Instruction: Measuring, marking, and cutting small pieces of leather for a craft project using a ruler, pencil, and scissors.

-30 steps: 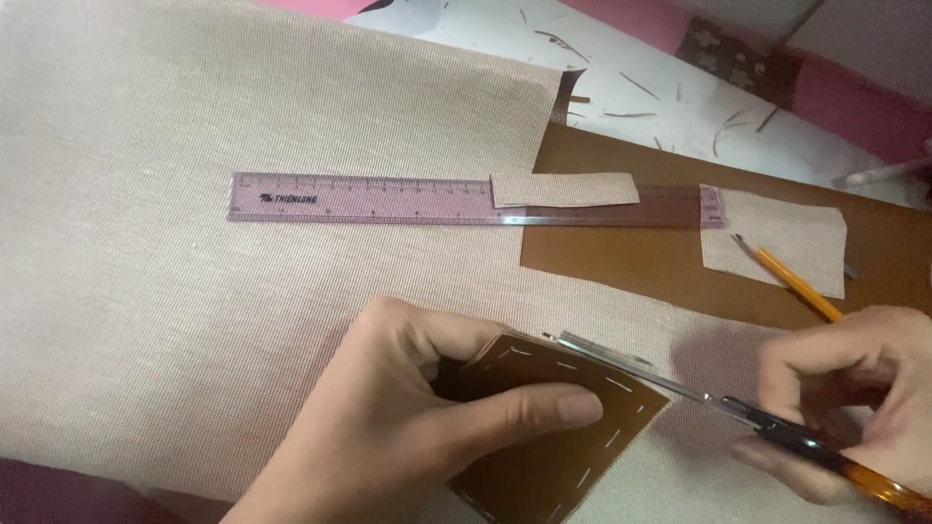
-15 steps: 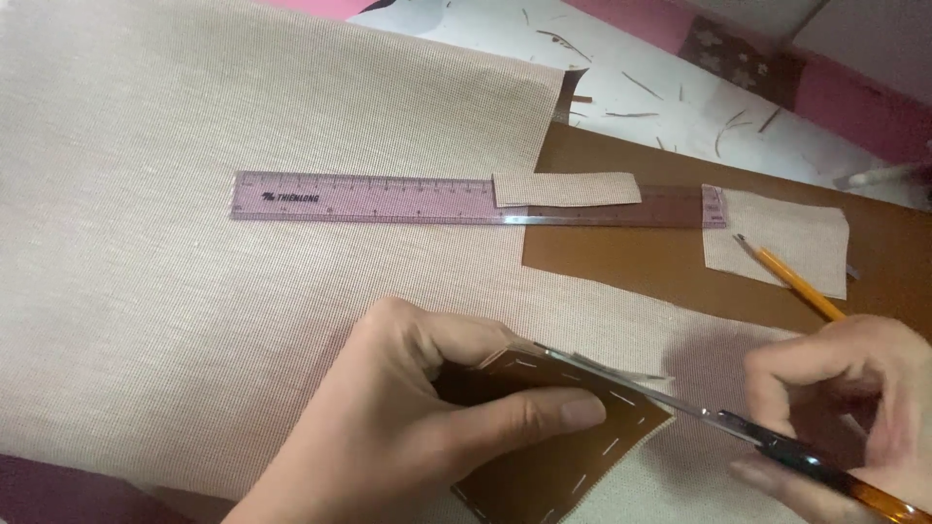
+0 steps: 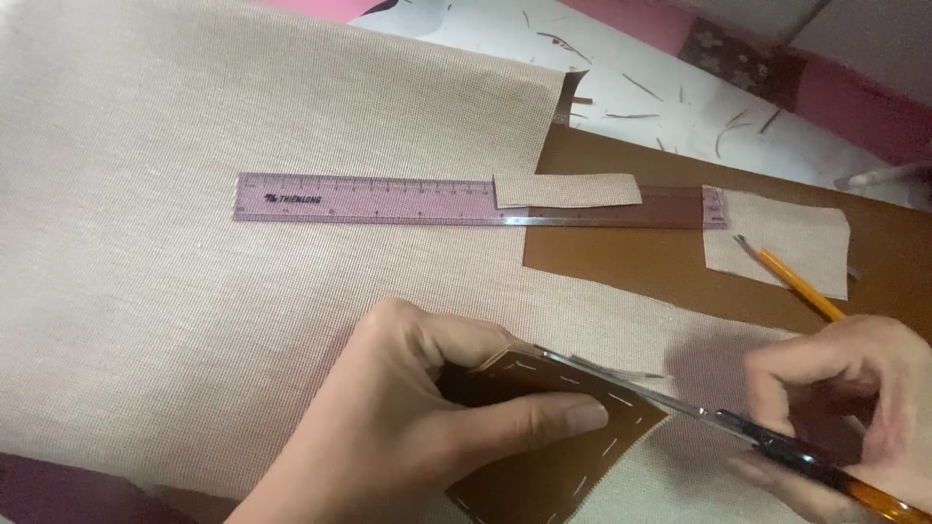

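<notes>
A: Risk: scissors (image 3: 680,403) run close past the left hand (image 3: 408,427) thumb; a slip nicks it or cuts off the dashed line.
B: Patch (image 3: 563,456) is brown, white dashes, pinched in left hand over the cloth (image 3: 194,291). Right hand (image 3: 854,417) grips the handles; blades look nearly closed, hard to tell.

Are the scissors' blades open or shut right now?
Slightly open: the scissors show two blades parted at the tips beside the brown piece.
</notes>
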